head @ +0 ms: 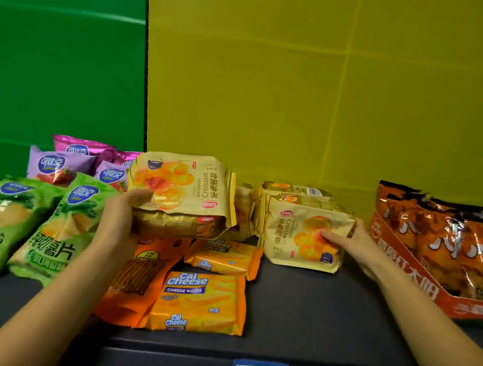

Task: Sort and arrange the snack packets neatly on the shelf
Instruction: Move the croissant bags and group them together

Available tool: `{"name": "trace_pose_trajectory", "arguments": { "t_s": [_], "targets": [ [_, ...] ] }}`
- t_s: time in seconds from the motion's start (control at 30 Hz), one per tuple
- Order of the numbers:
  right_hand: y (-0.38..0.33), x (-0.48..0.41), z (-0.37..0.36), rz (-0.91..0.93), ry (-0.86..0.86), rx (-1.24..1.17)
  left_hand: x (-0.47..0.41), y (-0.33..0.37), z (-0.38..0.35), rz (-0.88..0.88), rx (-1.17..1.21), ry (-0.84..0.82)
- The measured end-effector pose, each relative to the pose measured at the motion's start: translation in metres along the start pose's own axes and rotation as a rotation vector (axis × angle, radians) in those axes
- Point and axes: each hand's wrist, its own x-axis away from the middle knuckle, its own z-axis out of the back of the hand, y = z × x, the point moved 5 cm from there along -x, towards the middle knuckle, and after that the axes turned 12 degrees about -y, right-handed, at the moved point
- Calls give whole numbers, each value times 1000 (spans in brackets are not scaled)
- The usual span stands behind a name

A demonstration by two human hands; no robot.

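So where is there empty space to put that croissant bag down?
Bare shelf shows between the Cal Cheese packets and the orange multipack, in front of the right hand's croissant bag. The left side is crowded with green chip bags.

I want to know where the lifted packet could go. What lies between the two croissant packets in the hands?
In the head view, another gold croissant packet stands between the lifted croissant packet and the right-hand croissant packet.

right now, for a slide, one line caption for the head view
Left hand lifts one croissant packet while right hand grips another on the snack shelf.
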Motion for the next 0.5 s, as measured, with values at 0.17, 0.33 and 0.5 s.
{"name": "trace_pose_trajectory", "arguments": {
  "t_s": [0.17, 0.33, 0.5],
  "targets": [
    [-24, 19, 4, 60, 192, 350, 11, -4, 3, 13, 77, -35],
    [-51, 62, -35, 259, 145, 548, 14, -6, 13, 3, 95, -22],
    [-32, 54, -120, -45, -375, 642, 16, -8, 19, -7, 115, -9]
  ]
}}
